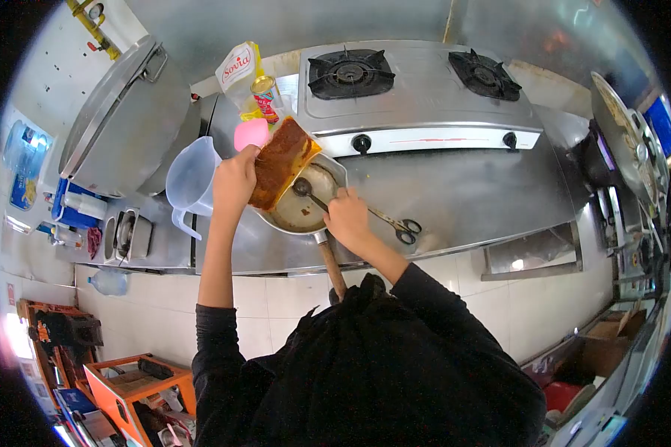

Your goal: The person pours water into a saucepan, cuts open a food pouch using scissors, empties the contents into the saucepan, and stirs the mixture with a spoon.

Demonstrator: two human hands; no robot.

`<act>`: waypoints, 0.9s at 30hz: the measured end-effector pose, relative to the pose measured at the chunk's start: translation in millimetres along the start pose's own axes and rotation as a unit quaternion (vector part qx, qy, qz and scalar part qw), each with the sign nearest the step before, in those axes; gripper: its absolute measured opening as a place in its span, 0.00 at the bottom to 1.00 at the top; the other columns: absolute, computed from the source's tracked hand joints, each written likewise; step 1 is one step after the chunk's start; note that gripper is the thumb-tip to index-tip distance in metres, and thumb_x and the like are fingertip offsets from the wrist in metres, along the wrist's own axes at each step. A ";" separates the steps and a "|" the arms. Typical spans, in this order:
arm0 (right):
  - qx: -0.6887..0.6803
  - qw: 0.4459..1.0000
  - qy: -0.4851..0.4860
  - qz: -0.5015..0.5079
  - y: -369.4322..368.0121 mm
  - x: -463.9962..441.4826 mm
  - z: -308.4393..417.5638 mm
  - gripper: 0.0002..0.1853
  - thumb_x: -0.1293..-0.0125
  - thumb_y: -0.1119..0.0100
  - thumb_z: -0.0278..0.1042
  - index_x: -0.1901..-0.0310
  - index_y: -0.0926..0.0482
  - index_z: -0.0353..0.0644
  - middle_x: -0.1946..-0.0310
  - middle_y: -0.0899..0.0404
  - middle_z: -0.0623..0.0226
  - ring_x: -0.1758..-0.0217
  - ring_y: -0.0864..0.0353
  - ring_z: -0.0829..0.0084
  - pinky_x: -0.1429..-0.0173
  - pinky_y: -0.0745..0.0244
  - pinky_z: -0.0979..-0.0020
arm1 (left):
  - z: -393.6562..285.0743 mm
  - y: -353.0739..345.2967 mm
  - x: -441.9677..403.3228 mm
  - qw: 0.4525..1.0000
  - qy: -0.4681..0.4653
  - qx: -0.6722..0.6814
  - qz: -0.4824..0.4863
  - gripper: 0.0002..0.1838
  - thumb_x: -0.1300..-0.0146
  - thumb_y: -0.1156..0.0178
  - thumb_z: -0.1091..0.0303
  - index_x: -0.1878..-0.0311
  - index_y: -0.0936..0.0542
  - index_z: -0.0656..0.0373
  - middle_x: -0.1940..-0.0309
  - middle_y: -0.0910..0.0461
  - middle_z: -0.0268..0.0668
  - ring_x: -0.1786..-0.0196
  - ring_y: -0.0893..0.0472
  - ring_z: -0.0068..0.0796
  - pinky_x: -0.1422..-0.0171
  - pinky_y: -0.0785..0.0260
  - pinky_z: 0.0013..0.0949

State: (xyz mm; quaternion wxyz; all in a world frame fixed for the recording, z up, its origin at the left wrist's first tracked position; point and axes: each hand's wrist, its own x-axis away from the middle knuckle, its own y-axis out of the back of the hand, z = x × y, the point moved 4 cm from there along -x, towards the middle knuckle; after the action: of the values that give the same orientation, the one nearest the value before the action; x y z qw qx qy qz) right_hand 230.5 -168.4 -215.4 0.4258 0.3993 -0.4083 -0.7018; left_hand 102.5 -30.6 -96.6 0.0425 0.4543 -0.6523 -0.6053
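Observation:
My left hand [235, 177] grips the upper left edge of a clear pouch of reddish-brown sauce or paste [282, 162], tilted over a saucepan [338, 170]. Closed around the handle of a dark spoon [303, 188] is my right hand [347, 214], at the pan's right side. The spoon's bowl is close to the pouch's lower edge; whether they touch I cannot tell. Whitish contents with a few brown bits lie in the pan, whose wooden handle [332, 264] points toward my body. Scissors [404, 229] lie on the counter just right of my right hand.
A translucent measuring jug [191, 176] stands left of my left forearm. Behind the pouch are a pink container [250, 134], a can [265, 93] and a Sovia packet [238, 68]. A two-burner stove [417, 112] occupies the back; a large pot [123, 119] stands left.

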 end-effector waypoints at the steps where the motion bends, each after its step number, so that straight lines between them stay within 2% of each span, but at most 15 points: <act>1: 0.019 1.000 0.009 -0.001 -1.6 -1.6 2.8 0.06 0.50 0.41 0.32 0.75 0.19 0.39 0.68 0.23 0.61 0.55 0.28 0.61 0.61 0.26 0.63 | -1.9 2.1 -2.2 1.000 0.002 0.004 0.000 0.07 0.39 0.50 0.68 0.62 0.23 0.55 0.77 0.25 0.51 0.72 0.24 0.54 0.69 0.32 0.48; 3: 0.059 0.998 0.024 -0.004 -4.1 -6.0 6.2 0.05 0.50 0.42 0.30 0.75 0.19 0.40 0.68 0.23 0.61 0.57 0.27 0.60 0.62 0.26 0.64 | -4.4 5.4 -6.2 1.000 0.012 0.014 -0.003 0.07 0.39 0.50 0.68 0.62 0.23 0.55 0.76 0.25 0.52 0.71 0.24 0.54 0.68 0.33 0.48; 6: 0.075 0.996 -0.037 0.031 -4.1 -11.7 5.7 0.09 0.46 0.42 0.34 0.74 0.20 0.37 0.68 0.23 0.57 0.63 0.23 0.58 0.63 0.26 0.64 | -6.5 7.1 -8.9 0.999 0.031 0.026 -0.015 0.08 0.39 0.50 0.68 0.62 0.22 0.56 0.76 0.25 0.52 0.71 0.24 0.54 0.68 0.33 0.47; 12: -0.132 0.986 -0.043 0.098 16.8 12.1 -24.4 0.09 0.41 0.48 0.31 0.69 0.21 0.36 0.75 0.21 0.59 0.71 0.20 0.62 0.67 0.28 0.64 | 3.2 4.5 -6.7 0.998 0.052 0.023 -0.023 0.08 0.39 0.49 0.67 0.61 0.22 0.55 0.74 0.25 0.52 0.69 0.24 0.55 0.67 0.33 0.46; 15: -0.354 0.910 -0.088 0.197 18.0 19.0 -39.6 0.11 0.39 0.50 0.33 0.65 0.22 0.34 0.79 0.21 0.61 0.74 0.22 0.65 0.68 0.30 0.67 | 6.9 3.3 -3.9 0.997 0.058 0.036 -0.018 0.08 0.39 0.49 0.67 0.60 0.21 0.54 0.74 0.24 0.52 0.68 0.24 0.54 0.67 0.33 0.46; 18: -0.446 0.881 -0.098 0.126 6.5 27.2 -48.1 0.12 0.38 0.51 0.35 0.64 0.21 0.36 0.81 0.22 0.65 0.77 0.24 0.70 0.70 0.32 0.69 | 9.9 2.5 -2.5 0.997 0.071 0.039 -0.007 0.09 0.39 0.49 0.67 0.60 0.21 0.55 0.74 0.24 0.52 0.68 0.24 0.54 0.66 0.33 0.46; 21: -0.457 0.871 -0.137 0.117 -2.6 31.0 -55.5 0.12 0.38 0.50 0.36 0.62 0.20 0.40 0.82 0.23 0.67 0.78 0.26 0.73 0.70 0.33 0.71 | 9.0 2.8 -1.3 0.997 0.073 0.035 0.003 0.09 0.38 0.49 0.66 0.60 0.21 0.55 0.73 0.24 0.52 0.68 0.24 0.54 0.66 0.33 0.46; 24: -0.464 0.871 -0.130 0.101 -6.5 30.6 -59.7 0.11 0.37 0.50 0.36 0.62 0.19 0.43 0.81 0.23 0.69 0.79 0.27 0.75 0.71 0.34 0.72 | 6.9 3.5 -0.3 0.997 0.072 0.041 0.009 0.09 0.38 0.50 0.66 0.61 0.22 0.56 0.73 0.24 0.51 0.68 0.24 0.54 0.66 0.33 0.45; 27: -0.434 0.889 -0.115 0.090 -3.0 29.7 -60.8 0.11 0.38 0.51 0.35 0.62 0.19 0.44 0.80 0.22 0.67 0.76 0.24 0.71 0.69 0.32 0.69 | 6.6 3.7 -0.5 0.996 0.070 0.044 0.015 0.09 0.37 0.50 0.65 0.61 0.22 0.56 0.73 0.24 0.51 0.69 0.24 0.54 0.66 0.33 0.45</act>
State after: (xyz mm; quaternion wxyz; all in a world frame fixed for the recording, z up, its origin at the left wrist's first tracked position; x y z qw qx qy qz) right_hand 275.4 -209.1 -245.6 0.5682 0.0525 -0.1431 -0.8086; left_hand 96.8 -25.9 -95.0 0.0775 0.4869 -0.6803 -0.5423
